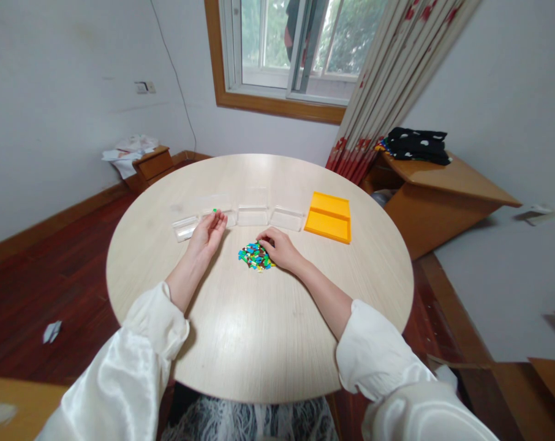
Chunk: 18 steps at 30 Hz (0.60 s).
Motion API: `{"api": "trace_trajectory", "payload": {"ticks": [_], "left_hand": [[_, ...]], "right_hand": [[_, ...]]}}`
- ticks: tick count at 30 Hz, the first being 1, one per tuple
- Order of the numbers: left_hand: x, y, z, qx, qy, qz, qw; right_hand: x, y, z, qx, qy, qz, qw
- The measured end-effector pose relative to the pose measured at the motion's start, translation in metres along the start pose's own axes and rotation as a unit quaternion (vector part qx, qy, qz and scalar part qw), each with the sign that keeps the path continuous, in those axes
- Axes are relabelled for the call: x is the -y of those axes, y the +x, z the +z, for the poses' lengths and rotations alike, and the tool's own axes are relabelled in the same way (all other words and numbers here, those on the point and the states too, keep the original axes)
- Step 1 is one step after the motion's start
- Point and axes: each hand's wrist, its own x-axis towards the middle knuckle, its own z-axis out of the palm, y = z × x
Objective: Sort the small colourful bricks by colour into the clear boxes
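A small pile of blue, green, brown, white and yellow pieces [254,257], like tiny building bricks, lies mid-table. My right hand [281,248] reaches into the pile's upper right edge, its fingers curled down and pinched together; whatever is between the fingertips is hidden. To the left, my left hand [207,234] is raised with the palm turned partly inward. A small green brick [214,211] shows at its fingertips. That hand is in front of a clear plastic box [231,218] and beside another clear box [184,229] at the far left.
Two more clear boxes, one in the middle [252,215] and one right of it [286,218], stand in the same row with lids up. An open yellow case [328,228] lies at the right. Everything rests on a round pale table [259,331]. A wooden cabinet [447,190] stands beyond.
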Motion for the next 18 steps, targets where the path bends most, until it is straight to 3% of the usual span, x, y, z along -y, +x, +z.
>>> {"api": "trace_trajectory", "payload": {"ticks": [7,13,18], "left_hand": [[0.0009,0.0025,-0.002,0.006,0.024,0.024,0.999],[0.0014,0.0029,-0.0046,0.044,0.08,0.085,0.992],[0.0007,0.0014,-0.0029,0.026,0.105,0.116,0.987]], "right_hand": [[-0.0003,0.0002,0.0003,0.002,-0.009,0.002,1.0],[-0.0017,0.0004,0.0008,-0.001,-0.009,-0.002,1.0],[-0.0008,0.0005,0.0007,-0.001,-0.006,-0.001,1.0]]}}
